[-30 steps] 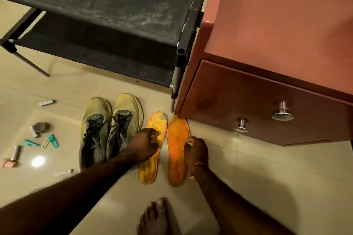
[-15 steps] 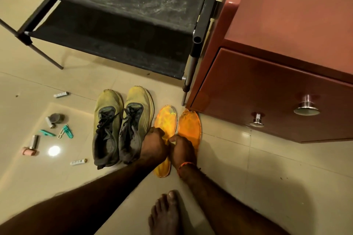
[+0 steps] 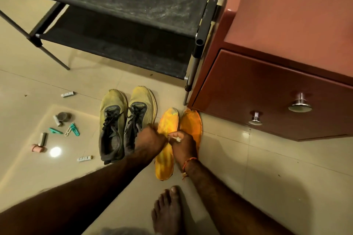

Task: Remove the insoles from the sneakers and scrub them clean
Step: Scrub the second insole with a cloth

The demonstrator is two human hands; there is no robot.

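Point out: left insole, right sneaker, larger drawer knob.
left insole (image 3: 165, 166), head view, on its heel end near the person.
right sneaker (image 3: 142, 99), head view, on the yellow toe box.
larger drawer knob (image 3: 300, 105), head view, on its round metal face.

The hands (image 3: 168, 142) cover the middles of 2 insoles (image 3: 166, 166); the small white bit pinched there is unidentifiable.

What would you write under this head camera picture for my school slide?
Both hands meet over two orange insoles beside yellow sneakers.
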